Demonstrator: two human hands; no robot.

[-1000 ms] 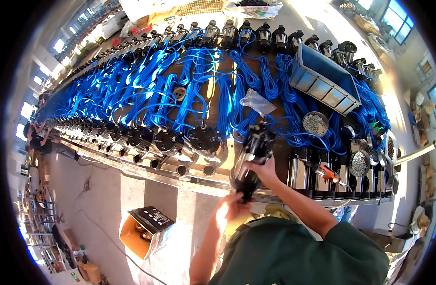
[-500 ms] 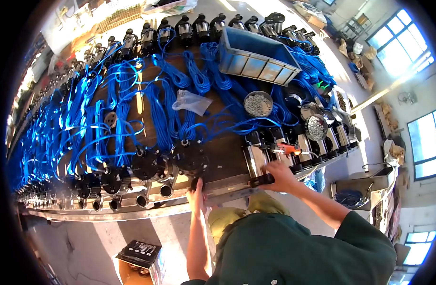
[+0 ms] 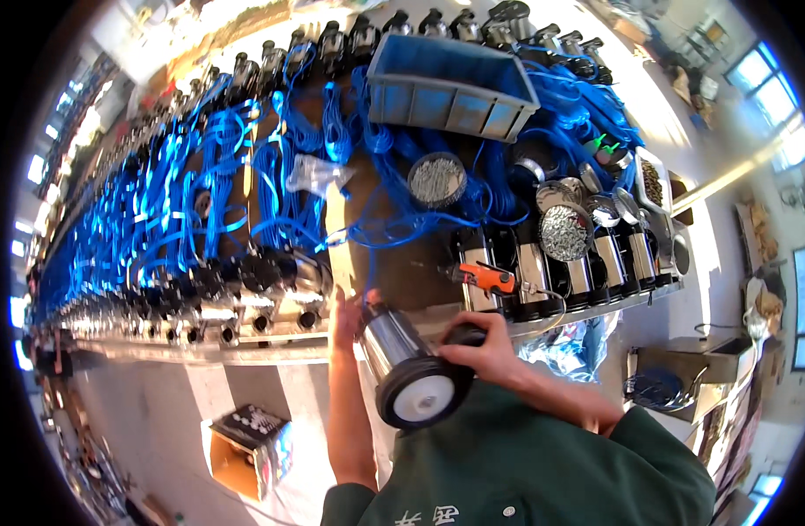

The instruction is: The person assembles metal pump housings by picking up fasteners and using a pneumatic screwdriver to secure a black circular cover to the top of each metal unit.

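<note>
A submersible pump [image 3: 393, 337] with a shiny steel barrel and black ends is tilted in front of me, beyond the table's near edge. Its broad black end, with a white disc [image 3: 424, 399] in the middle, faces me. My left hand [image 3: 345, 320] grips the far end, its fingers partly hidden by the barrel. My right hand [image 3: 488, 352] is closed round a black projecting part near the white-disc end. Blue cable [image 3: 393, 235] lies across the table behind the pump.
Lying pumps line the near edge; an orange tool [image 3: 485, 278] rests on the right-hand ones [image 3: 529, 276]. Beyond are bowls of screws [image 3: 437, 180] [image 3: 565, 232], a blue-grey crate [image 3: 450, 92], a plastic bag [image 3: 319, 175] and bundled blue cables. An open carton [image 3: 244, 451] stands on the floor.
The pump has come off the table edge towards me, its white-disc end turned my way. My right hand has left the steel barrel on the table and now grips this pump.
</note>
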